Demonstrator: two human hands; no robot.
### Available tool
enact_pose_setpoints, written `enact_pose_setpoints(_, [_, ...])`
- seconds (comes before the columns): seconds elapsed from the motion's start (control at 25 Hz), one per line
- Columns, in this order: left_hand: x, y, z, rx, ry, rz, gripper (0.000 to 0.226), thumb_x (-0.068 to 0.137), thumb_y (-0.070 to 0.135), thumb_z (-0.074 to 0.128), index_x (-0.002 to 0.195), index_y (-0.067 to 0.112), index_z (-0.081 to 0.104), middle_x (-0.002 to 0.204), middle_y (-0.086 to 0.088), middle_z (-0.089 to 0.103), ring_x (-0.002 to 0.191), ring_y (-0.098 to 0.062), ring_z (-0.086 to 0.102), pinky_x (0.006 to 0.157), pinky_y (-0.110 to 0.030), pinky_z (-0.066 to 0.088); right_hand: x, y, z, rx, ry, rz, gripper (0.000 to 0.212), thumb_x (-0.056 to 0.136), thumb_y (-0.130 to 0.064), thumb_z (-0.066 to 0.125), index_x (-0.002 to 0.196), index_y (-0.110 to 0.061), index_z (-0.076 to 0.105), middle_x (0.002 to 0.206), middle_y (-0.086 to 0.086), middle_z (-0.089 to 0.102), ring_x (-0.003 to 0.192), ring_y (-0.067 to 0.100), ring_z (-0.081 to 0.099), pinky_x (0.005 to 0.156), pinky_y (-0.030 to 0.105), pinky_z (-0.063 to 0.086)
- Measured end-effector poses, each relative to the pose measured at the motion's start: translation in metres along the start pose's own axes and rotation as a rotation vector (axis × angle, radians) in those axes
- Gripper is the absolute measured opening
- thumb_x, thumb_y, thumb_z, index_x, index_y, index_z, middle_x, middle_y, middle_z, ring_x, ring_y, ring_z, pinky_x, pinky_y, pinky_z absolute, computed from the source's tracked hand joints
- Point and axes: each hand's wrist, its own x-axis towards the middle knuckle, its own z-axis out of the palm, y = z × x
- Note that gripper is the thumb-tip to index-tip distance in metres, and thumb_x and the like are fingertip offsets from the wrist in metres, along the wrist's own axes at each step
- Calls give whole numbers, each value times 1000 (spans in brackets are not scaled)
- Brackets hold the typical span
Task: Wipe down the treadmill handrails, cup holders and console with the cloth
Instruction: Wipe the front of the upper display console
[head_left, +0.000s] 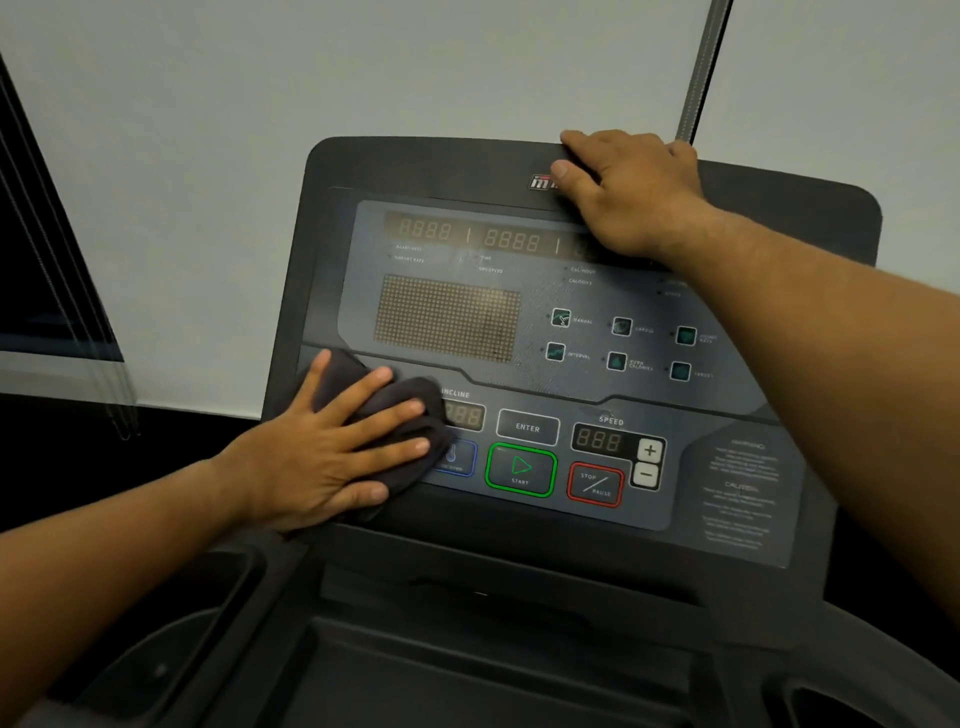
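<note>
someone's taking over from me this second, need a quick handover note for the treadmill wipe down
Left hand: flat, straight fingers pressing the cloth on the lower left of the console, beside the incline readout.
Right hand: grips the console's top edge, no cloth.
Done: cannot tell; the display panel looks smeary.
Left: rest of the console, left cup holder, right cup holder, and the handrails, not clearly in view.

A single wide-angle view is taken from the wearer's head, aimed forward and downward at close range onto the treadmill console, which is centred, with the left hand seen at 8 o'clock, the right hand at 1 o'clock and a pale wall at 12 o'clock.
</note>
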Motion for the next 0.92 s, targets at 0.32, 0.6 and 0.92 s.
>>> enact_pose_setpoints(0.32, [96,65,-26,-40,54,137,64,97,64,31,153,36,18,163,3,11,150,-35,3,106,-77,2,-19,33,-13,-43,42,-20,53,97,-58,26,138,-29,44,137,0,51,133,31,35,106,70,8])
enact_pose_setpoints(0.6, [187,150,-43,-86,169,84,60,97,61,34,151,35,30,161,3,21,149,-33,9,106,-77,6,-37,75,-18,-124,-18,220,58,94,-64,22,123,-22,50,124,14,54,119,40,45,104,63,20])
enact_pose_setpoints(0.92, [188,171,-43,-157,164,-4,57,97,58,37,150,35,34,160,7,24,150,-30,11,110,-71,11,-40,86,-15,-49,47,145,54,96,-60,21,131,-31,49,131,10,54,124,36,43,107,56,17])
